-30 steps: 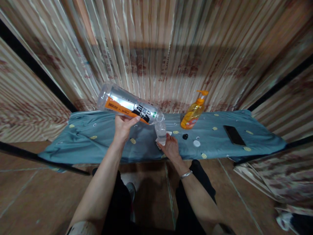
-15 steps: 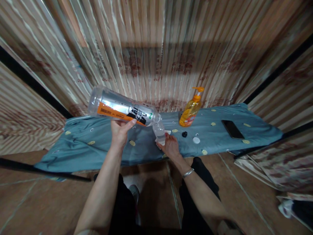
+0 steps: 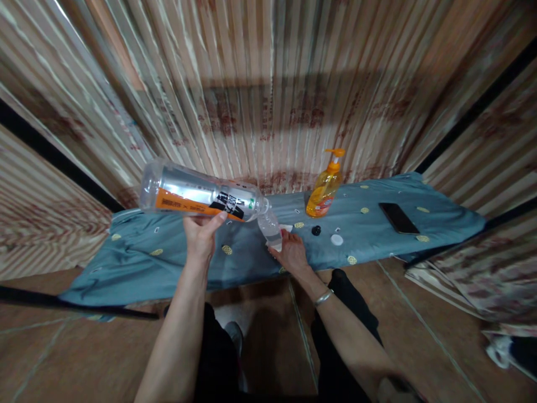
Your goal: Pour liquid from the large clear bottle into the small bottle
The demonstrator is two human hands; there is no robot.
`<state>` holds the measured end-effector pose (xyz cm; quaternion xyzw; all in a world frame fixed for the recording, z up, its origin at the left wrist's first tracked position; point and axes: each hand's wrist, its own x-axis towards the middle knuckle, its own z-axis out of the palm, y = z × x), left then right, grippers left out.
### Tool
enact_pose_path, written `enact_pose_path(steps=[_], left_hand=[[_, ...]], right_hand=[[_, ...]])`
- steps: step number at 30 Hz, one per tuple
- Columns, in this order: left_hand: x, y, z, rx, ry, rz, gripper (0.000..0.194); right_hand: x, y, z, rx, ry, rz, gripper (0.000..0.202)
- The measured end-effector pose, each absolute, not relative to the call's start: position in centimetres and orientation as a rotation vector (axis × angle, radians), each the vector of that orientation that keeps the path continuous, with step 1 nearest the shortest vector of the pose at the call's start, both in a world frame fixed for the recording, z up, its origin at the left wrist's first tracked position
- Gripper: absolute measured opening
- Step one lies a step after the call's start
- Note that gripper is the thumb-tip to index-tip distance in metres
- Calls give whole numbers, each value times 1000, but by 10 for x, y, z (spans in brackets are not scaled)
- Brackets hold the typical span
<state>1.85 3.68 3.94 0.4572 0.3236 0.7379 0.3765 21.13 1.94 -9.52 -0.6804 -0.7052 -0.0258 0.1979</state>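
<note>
My left hand (image 3: 202, 235) is wrapped round a large clear plastic bottle (image 3: 188, 187) with an orange and silver label. This bottle lies nearly level in the air, its uncapped neck pointing right. Its mouth meets the top of a small clear bottle (image 3: 269, 228), which leans to the left. Around the base of the small bottle my right hand (image 3: 292, 252) is closed, with a bit of white tissue (image 3: 286, 228) by the fingers. Whether liquid is flowing between the two bottles I cannot make out. A silver bracelet (image 3: 324, 297) circles my right wrist.
On the blue-green cloth (image 3: 247, 263) stand an orange pump bottle (image 3: 324, 190), a small black cap (image 3: 316, 230), a white round lid (image 3: 336, 239) and a phone (image 3: 397, 218). Striped curtains (image 3: 251, 101) hang behind. Dark frame poles (image 3: 62, 154) slant at both sides.
The large bottle and my left hand have shifted slightly left and down, the bottle now closer to level. The small bottle leans a little more to the left. Both hands keep their hold.
</note>
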Motion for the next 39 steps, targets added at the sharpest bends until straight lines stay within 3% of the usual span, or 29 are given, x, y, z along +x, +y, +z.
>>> enact_pose_path(steps=[20, 39], left_hand=[[20, 38, 42, 1234, 815, 1891, 35], [22, 37, 45, 1272, 792, 1898, 56]], right_hand=[[210, 18, -90, -1959, -1986, -91, 59], [211, 18, -91, -1959, -1994, -72, 60]])
